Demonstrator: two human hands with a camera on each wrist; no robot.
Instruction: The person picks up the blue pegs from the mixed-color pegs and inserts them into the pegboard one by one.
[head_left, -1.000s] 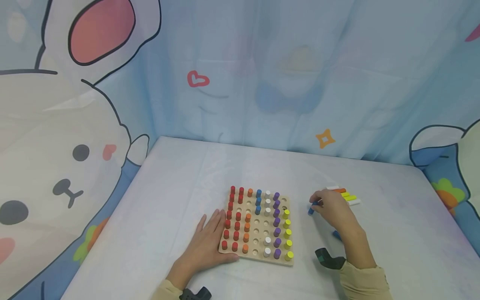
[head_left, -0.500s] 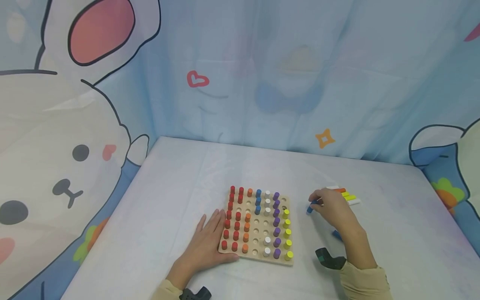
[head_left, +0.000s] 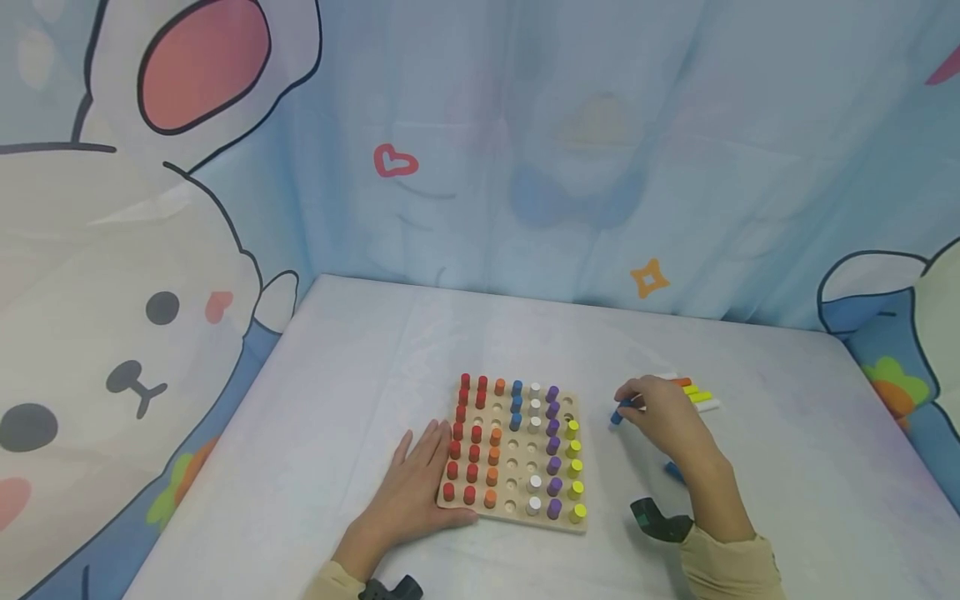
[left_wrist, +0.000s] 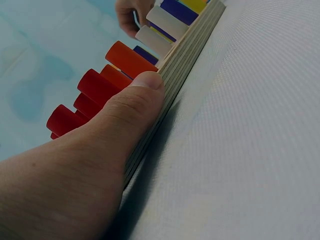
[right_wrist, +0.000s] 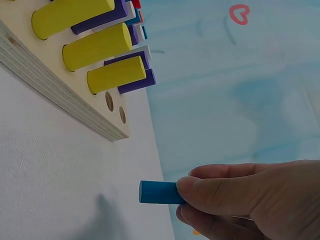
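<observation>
A wooden pegboard (head_left: 522, 507) lies on the table with rows of red, orange, blue, white, purple and yellow pegs and several bare holes. Against its left side rests my left hand (head_left: 411, 492), fingers extended, thumb along the near edge. In the left wrist view that thumb (left_wrist: 135, 102) presses the layered wooden edge beside an orange peg (left_wrist: 127, 57). To the right of the board, my right hand (head_left: 667, 417) pinches a blue peg (right_wrist: 160, 192) between thumb and fingers. In the right wrist view the peg's free end points toward the board, apart from it.
Beyond my right hand lie loose pegs: an orange peg (head_left: 681, 382), yellow pegs (head_left: 701, 393) and a white peg (head_left: 707, 405). Another blue peg (head_left: 673, 472) lies by the right forearm, partly hidden. A patterned blue curtain (head_left: 480, 208) hangs behind the white table (head_left: 360, 350).
My right hand has shifted slightly left with the blue peg. My left hand and the pegboard have stayed in place.
</observation>
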